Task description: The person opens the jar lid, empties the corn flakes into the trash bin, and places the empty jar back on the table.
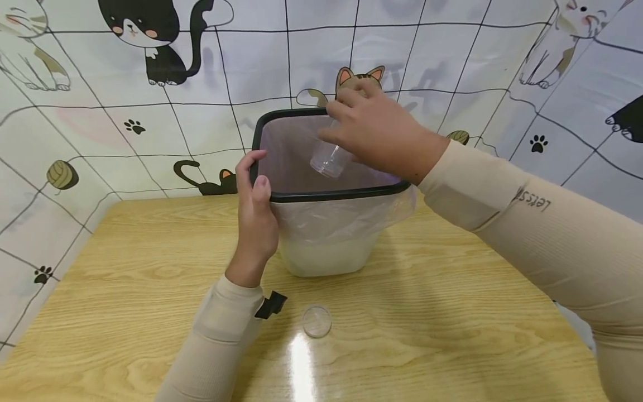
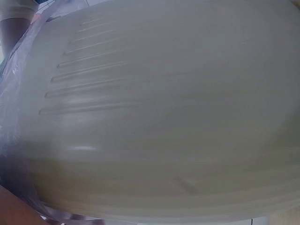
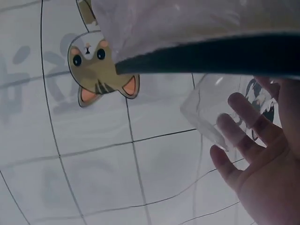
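Observation:
A pale trash bin [image 1: 326, 257] with a black rim [image 1: 321, 196] and a thin clear liner bag [image 1: 341, 220] stands on the table. My left hand [image 1: 257, 223] grips the rim at its left corner. In my right hand [image 1: 374, 131] is a clear plastic cup-like container [image 1: 329, 161], held tilted over the bin's mouth. The right wrist view shows the fingers [image 3: 239, 133] against the container's clear wall [image 3: 206, 110], outside the dark rim. The bin's ribbed side [image 2: 164, 103] fills the left wrist view.
A clear round lid-like disc [image 1: 316, 321] lies on the wooden table [image 1: 452, 312] in front of the bin. Behind the bin hangs a white cat-print backdrop [image 1: 261, 61]. Black tape [image 1: 271, 305] sticks out from the left sleeve.

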A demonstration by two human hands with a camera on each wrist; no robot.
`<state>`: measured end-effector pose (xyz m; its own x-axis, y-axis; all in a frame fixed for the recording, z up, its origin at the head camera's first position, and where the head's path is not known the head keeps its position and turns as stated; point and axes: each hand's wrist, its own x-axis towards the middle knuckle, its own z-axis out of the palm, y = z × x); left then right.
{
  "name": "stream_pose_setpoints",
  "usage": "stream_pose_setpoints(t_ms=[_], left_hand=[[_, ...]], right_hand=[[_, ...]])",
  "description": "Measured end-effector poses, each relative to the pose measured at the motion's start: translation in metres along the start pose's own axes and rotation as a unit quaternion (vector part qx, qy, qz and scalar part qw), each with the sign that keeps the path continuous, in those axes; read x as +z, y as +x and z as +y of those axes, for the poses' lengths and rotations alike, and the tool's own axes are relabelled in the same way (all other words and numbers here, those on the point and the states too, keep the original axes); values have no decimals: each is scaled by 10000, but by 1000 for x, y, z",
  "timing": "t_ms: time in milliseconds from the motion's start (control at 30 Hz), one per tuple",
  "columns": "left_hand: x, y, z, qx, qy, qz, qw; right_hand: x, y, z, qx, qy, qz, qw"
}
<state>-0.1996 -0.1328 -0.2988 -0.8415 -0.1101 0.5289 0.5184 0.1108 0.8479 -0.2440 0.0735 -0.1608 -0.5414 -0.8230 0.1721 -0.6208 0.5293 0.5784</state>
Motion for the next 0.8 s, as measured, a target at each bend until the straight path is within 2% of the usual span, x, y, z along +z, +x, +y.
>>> stream_pose_setpoints(t_ms=[200, 333, 433, 533, 700, 800], left_hand=[[1, -2, -1, -126, -14, -24, 9999], [1, -3, -1, -135, 56, -24, 9999], [0, -2, 1, -85, 102, -33, 9999], [0, 0, 2, -59, 118, -49, 9999], [-1, -1, 2, -125, 135, -56, 9998], [-1, -1, 2, -117, 146, -67, 9998]], right_hand=[[-3, -10, 3, 767, 972, -65, 9923], [-8, -20, 3, 1576, 1655, 119, 9735], [-12, -33, 3, 2236, 2252, 672, 9459], [-15, -49, 1, 2695, 2676, 1548, 9120], [-14, -89, -7, 3321, 2848, 2607, 8606], [-6, -117, -14, 3714, 3108, 2990, 8222]])
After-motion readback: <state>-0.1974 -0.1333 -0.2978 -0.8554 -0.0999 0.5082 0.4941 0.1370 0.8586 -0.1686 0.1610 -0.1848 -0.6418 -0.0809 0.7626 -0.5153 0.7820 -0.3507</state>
